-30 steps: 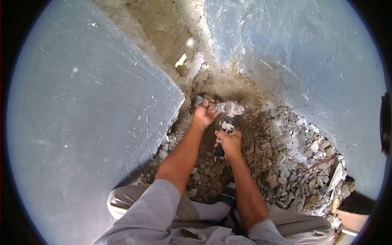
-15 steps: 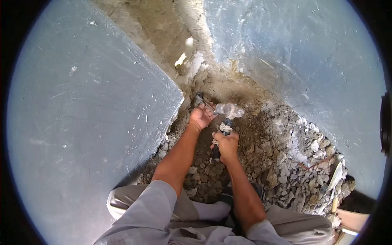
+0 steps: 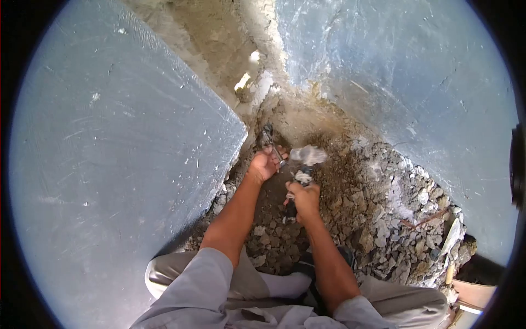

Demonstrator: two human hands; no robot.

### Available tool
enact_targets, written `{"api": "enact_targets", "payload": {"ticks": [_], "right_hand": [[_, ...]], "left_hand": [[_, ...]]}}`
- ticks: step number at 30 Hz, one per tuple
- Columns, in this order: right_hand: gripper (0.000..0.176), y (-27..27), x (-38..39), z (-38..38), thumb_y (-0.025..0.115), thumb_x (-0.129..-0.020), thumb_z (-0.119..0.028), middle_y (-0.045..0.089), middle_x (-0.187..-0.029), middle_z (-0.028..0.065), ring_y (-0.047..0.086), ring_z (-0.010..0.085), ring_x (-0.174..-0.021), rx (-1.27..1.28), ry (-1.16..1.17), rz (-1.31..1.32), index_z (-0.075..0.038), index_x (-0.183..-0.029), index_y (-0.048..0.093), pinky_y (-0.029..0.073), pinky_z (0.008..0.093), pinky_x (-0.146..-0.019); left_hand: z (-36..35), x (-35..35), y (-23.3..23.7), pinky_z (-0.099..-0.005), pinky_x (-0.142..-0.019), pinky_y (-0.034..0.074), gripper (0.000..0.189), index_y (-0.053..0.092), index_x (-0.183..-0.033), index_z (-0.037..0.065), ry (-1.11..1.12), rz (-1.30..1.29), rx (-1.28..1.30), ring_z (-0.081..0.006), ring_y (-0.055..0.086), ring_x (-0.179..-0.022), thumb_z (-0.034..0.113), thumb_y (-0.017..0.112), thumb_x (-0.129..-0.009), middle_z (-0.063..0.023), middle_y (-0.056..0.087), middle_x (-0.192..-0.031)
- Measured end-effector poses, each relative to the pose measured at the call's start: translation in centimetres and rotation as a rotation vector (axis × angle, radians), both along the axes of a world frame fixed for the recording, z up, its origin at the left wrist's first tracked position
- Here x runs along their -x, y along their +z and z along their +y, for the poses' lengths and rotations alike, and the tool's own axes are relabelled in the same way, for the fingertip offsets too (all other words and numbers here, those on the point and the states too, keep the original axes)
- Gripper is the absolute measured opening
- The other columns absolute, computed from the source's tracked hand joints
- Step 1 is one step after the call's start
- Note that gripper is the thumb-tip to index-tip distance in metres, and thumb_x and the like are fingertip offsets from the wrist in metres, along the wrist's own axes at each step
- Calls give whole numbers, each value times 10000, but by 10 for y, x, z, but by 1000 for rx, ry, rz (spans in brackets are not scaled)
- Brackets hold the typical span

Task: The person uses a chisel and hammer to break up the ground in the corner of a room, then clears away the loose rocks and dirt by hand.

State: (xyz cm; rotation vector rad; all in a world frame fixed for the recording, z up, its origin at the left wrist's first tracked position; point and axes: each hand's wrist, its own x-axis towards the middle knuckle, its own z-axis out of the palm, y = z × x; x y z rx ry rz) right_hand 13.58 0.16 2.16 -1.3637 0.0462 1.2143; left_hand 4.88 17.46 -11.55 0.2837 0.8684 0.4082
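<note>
**Concrete on 2 sides, rubble between, both hands closed on tools**

Grey-blue concrete fills most of the view. 1 big scratched slab (image 3: 120, 153) takes up the left side, and a second concrete face (image 3: 405, 77) rises on the right. Between them runs a narrow trench of brown earth (image 3: 219, 38) that widens toward the person.

A bed of broken grey rubble (image 3: 383, 219) spreads from the middle of the trench out to the right, beneath the right-hand face. The person crouches over it, with grey trouser legs (image 3: 192, 274) at the bottom edge and both bare forearms reaching forward.

At the far right of the rubble lies a pale, flat-bladed tool (image 3: 450, 238), well apart from the hands.

The right hand (image 3: 303, 197) is closed around the dark handle of a hammer (image 3: 308, 155). The hammer's pale head is blurred and sits just above and ahead of the fist, near the left hand.

The left hand (image 3: 263, 164) is wrapped around a thin dark chisel (image 3: 268, 134). The chisel slants up and away from the fingers, and its far end is close to the corner of the left slab. I cannot tell whether the tip touches the slab or the earth beside it.
</note>
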Motion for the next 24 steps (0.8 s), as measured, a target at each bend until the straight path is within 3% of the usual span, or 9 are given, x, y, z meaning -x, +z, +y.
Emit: {"api": "enact_targets", "payload": {"ticks": [1, 4, 9, 12, 13, 16, 20, 21, 24], "right_hand": [[176, 11, 0, -8, 694, -789, -89, 593, -670, 108, 562, 231, -455, -20, -34, 11, 20, -783, 557, 480, 380, -438], [189, 23, -8, -14, 699, -786, -110, 571, -661, 98, 571, 244, -460, 4, -194, 20, 23, -834, 572, 480, 397, -422], [195, 8, -14, -16, 673, -801, -156, 567, -659, 93, 579, 228, -475, 106, -160, 139, -7, -867, 566, 498, 380, -442], [183, -2, 5, 13, 670, -803, -151, 577, -661, 87, 584, 216, -497, 201, 107, 158, -12, -880, 581, 495, 367, -452], [179, 0, 2, 13, 674, -804, -141, 584, -666, 83, 586, 209, -511, 50, 313, 221, -20, -897, 581, 494, 362, -457], [180, 3, -9, -3, 670, -807, -136, 582, -663, 78, 581, 208, -510, 51, 361, 106, -13, -899, 576, 498, 366, -463], [169, -11, 12, 9, 651, -807, -140, 597, -725, 71, 587, 198, -558, 220, -16, 51, -14, -889, 573, 486, 353, -489], [187, -20, 16, 14, 660, -794, -133, 601, -750, 69, 599, 194, -597, 277, 23, 12, -17, -909, 568, 485, 351, -513], [239, -9, 4, 6, 673, -781, -130, 605, -760, 60, 602, 186, -635, 22, 473, -67, -9, -959, 569, 495, 345, -568]], "left_hand": [[-2, -2, -2, -528, -1022, 435, 383, 592, -1134, -12, 7, 96, -7, -393, 581, -1161, 279, 362, -1038, -204, 632, -1203], [-4, -4, 1, -522, -1016, 445, 389, 598, -1126, -23, 36, 23, 29, -393, 579, -1170, 281, 373, -1034, -211, 622, -1225], [-5, 6, 8, -425, -1012, 443, 428, 624, -1154, -27, 27, -22, 15, -318, 596, -1155, 278, 353, -1023, -169, 679, -1124], [2, 12, -10, -394, -960, 450, 363, 625, -1096, 25, -3, -42, 13, -270, 612, -985, 280, 381, -1014, -109, 685, -1038], [4, 13, -7, -381, -939, 453, 354, 630, -1079, 22, 1, -41, -9, -256, 610, -960, 268, 387, -1007, -100, 685, -1008], [7, 24, -12, -347, -884, 459, 334, 644, -1028, 12, 37, -44, -32, -217, 604, -895, 240, 404, -987, -74, 681, -924], [12, 25, -24, -341, -845, 470, 351, 651, -984, -15, 62, -54, 1, -203, 593, -845, 242, 412, -963, -81, 683, -874], [10, 25, -24, -353, -855, 475, 359, 650, -991, -20, 62, -72, -4, -215, 601, -866, 245, 409, -964, -93, 690, -895], [6, 26, -32, -435, -970, 469, 447, 643, -1052, -50, 96, -143, 62, -313, 619, -1032, 312, 386, -1002, -168, 690, -1073]]}}
